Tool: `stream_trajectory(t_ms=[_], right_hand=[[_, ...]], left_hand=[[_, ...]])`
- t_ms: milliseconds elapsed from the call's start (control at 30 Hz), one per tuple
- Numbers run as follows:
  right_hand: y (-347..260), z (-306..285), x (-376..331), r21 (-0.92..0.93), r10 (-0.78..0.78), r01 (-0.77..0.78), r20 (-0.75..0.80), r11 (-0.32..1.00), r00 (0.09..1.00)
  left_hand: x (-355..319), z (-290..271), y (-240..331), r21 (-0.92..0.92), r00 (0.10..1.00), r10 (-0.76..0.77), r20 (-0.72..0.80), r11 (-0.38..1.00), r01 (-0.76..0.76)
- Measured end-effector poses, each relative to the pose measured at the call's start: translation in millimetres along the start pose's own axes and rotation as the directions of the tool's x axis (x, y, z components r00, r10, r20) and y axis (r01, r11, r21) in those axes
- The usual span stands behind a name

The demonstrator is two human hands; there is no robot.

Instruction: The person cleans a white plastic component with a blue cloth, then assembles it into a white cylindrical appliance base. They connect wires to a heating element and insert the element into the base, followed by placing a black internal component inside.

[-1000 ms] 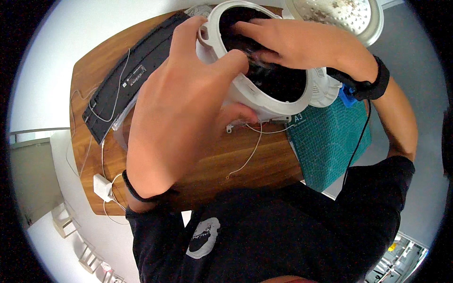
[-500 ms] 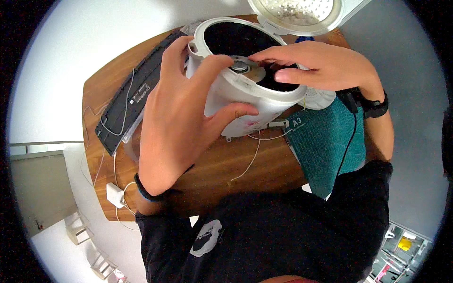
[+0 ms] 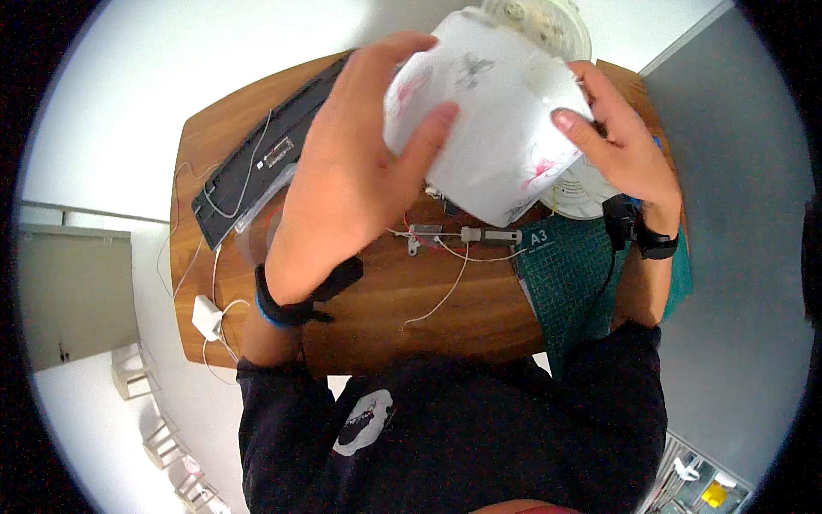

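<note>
A white rice cooker body (image 3: pixel 488 128) with pink and grey flower prints is held up and tilted over the far part of the table. My left hand (image 3: pixel 351 163) grips its left side, thumb on the outer wall. On the right side, my right hand (image 3: pixel 621 146) clasps it near the edge, thumb on the wall and fingers partly hidden behind. The open lid (image 3: pixel 556 26) shows behind the body. The cooker's inside is turned out of sight.
A black keyboard (image 3: pixel 265 163) lies at the left of the wooden table (image 3: pixel 411 308). Below the cooker are a small grey part with wires (image 3: pixel 441 238) and a green cutting mat (image 3: pixel 569 274). A white round part (image 3: pixel 578 193) lies under my right hand; a white adapter (image 3: pixel 206 317) sits near left.
The rice cooker has been tipped and raised, so its outer wall now shows in place of its dark inside. My right hand has moved from the opening to its right side; my left now grips it.
</note>
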State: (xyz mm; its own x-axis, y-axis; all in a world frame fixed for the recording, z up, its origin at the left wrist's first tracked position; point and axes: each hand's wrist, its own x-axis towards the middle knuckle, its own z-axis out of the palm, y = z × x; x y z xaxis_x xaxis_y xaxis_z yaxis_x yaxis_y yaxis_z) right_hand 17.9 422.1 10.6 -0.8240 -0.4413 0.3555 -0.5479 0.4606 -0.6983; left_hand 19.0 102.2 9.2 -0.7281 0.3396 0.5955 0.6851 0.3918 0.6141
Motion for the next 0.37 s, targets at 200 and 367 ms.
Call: stream_trajectory(t_ms=[200, 367], right_hand=[[48, -6, 3, 0.31, 0.06, -0.076, 0.061, 0.948, 0.996], [63, 0, 2, 0.416, 0.156, -0.16, 0.043, 0.895, 0.987]], left_hand=[[-14, -9, -26, 0.038, 0.959, -0.28, 0.036, 0.96, 0.279], [-25, -12, -26, 0.112, 0.891, -0.451, 0.044, 0.889, 0.444]])
